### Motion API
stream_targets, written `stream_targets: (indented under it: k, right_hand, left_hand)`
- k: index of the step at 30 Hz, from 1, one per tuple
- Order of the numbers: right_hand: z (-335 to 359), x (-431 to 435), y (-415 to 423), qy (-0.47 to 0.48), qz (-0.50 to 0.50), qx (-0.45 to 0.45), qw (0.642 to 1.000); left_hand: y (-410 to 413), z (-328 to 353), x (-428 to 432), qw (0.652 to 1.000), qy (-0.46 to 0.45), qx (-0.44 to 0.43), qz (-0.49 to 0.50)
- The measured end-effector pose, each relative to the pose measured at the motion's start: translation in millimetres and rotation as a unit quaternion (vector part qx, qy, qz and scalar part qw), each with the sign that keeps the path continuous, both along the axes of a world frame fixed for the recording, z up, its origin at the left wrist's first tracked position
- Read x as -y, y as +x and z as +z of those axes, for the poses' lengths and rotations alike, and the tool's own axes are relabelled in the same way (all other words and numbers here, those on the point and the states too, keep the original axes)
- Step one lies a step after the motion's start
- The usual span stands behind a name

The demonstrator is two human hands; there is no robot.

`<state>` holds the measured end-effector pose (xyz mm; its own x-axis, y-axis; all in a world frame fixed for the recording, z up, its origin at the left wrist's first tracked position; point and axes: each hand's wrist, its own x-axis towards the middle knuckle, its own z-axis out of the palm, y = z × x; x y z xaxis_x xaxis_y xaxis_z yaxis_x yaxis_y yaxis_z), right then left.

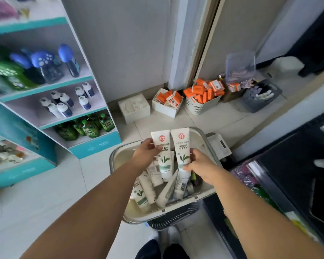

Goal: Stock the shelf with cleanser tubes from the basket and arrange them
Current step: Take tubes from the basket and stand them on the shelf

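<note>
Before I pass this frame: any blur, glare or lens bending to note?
Head view: the left-hand tube and right-hand tube are fairly sharp; head view, top left, the shelf smears with blur; head view edges bend, curving the door frame; light is soft, no glare on either tube.

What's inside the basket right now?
Loose pile of white cleanser tubes lying crisscrossed in the basket. A dark item sits partly under the right hand. The left hand and two held tubes cover the pile's far part; what lies beneath is hidden.
</note>
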<state>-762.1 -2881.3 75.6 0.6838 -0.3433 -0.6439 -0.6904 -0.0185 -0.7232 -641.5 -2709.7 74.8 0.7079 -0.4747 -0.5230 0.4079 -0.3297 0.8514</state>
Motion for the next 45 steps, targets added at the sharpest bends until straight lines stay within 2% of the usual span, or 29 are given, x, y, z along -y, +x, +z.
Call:
stream_targets:
  k: [5,11,24,29,32,38,45]
  right_hand:
    - [56.3,19.2,-14.4,0.008,-0.066,0.098,0.993]
    - [123.8,53.0,-53.5,-0.029,-0.121,0.151,0.981]
    - [224.9,105.7,-235.5,-0.090,-0.232,0.241,0.938]
    - [253.0,120.2,-307.3,-0.117,-0.252,0.248,0.928]
    - [270.1,126.8,-351.1,-0.167,-0.264,0.237,0.920]
    - [302.5,151.5,-439.9,-0.186,-0.292,0.256,0.903]
    - [301.7,166.3,-515.9,-0.283,-0.349,0.245,0.859]
  left_hand:
    - [-3.3,59.0,42.7,0.994,-0.083,0.017,-0.071]
    - [-27.6,129.8,98.7,0.973,-0.150,0.052,-0.170]
    - [-166.0,227.1,203.5,0.895,-0.250,0.103,-0.355]
    - [-232.8,256.6,228.1,0.870,-0.290,0.114,-0.382]
    - [-278.1,270.3,241.3,0.863,-0.308,0.121,-0.382]
    - [-370.4,294.7,271.5,0.844,-0.346,0.158,-0.377]
    - [-453.7,291.1,308.2,0.824,-0.355,0.229,-0.378]
